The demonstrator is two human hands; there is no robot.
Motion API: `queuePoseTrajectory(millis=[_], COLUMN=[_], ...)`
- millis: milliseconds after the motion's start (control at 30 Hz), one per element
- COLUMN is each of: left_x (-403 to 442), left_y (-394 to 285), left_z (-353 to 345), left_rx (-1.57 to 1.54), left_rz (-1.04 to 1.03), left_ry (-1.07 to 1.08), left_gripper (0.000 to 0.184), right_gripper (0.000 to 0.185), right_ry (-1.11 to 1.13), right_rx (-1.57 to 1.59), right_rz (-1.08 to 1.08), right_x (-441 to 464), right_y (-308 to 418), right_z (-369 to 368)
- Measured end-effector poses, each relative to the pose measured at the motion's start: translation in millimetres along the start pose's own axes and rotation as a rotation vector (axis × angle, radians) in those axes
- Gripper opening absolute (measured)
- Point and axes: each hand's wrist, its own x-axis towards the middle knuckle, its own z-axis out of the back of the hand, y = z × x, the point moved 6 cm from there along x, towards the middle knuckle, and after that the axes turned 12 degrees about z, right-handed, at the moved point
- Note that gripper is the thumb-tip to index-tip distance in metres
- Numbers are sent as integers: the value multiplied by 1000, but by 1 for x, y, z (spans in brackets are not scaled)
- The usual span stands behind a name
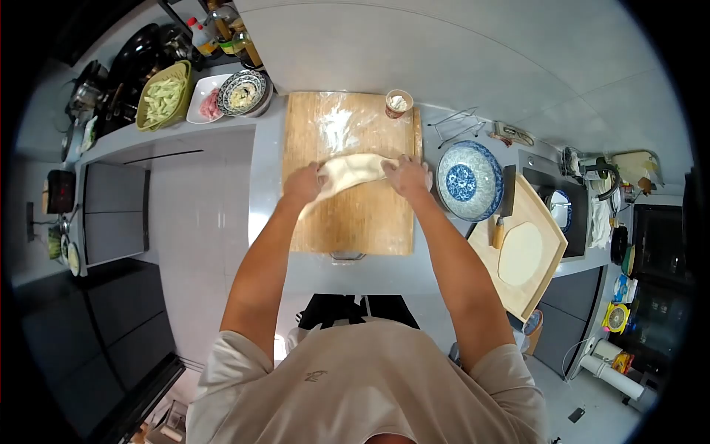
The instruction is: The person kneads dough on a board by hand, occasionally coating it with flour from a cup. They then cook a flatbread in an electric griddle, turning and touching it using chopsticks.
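A long piece of pale dough (355,170) stretches between my two hands over the wooden board (351,229). My left hand (304,182) grips its left end, where a flap of dough hangs down beside the wrist. At the other end, the fingers of my right hand (408,176) are closed on the dough near the board's right edge. Flour whitens the board's upper part. A small paper cup (399,103) with white powder stands at the board's top right corner.
Right of the board are a blue-patterned bowl (469,181), a cleaver (505,203) and a wooden tray (551,255) holding a flat dough sheet (521,254). At the upper left stand a green basket (181,109), a white dish (196,111), a patterned bowl (242,92) and bottles (242,44).
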Motion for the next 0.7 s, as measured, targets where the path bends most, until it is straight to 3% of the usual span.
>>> queuePoseTrajectory(millis=[67, 167, 233, 267, 367, 433, 467, 567, 667, 700], left_x=[-23, -49, -70, -79, -100, -106, -103, -77, -60, -61], left_y=[7, 30, 40, 44, 43, 43, 40, 31, 3, -7], left_z=[-14, -62, -87, -89, -64, -31, -20, -20, -41, -43], left_rx=[-63, -287, -556, -539, -502, -500, -540, -745, -717, -699], left_rz=[92, 184, 223, 208, 195, 237, 243, 63, -79, -129], left_ry=[15, 58, 133, 114, -4, -168, -146, -362, -313, -319], left_gripper=[44, 45, 45, 45, 47, 49, 54, 57, 61, 61], right_gripper=[70, 64, 57, 53, 41, 39, 38, 34, 33, 32], right_ry=[-40, 18, -118, -190, -382, -443, -473, -425, -393, -320], right_rx=[91, 257, 304, 325, 404, 322, 278, 236, 252, 408], right_rz=[61, 123, 220, 268, 500, 663, 741, 822, 951, 858], right_x=[17, 11, 0, -6, -52, -88, -105, -138, -149, -144], right_y=[-20, 8, 42, 62, 105, 115, 116, 113, 112, 105], right_z=[-41, -13, 4, 11, 7, -17, -32, -72, -63, -66])
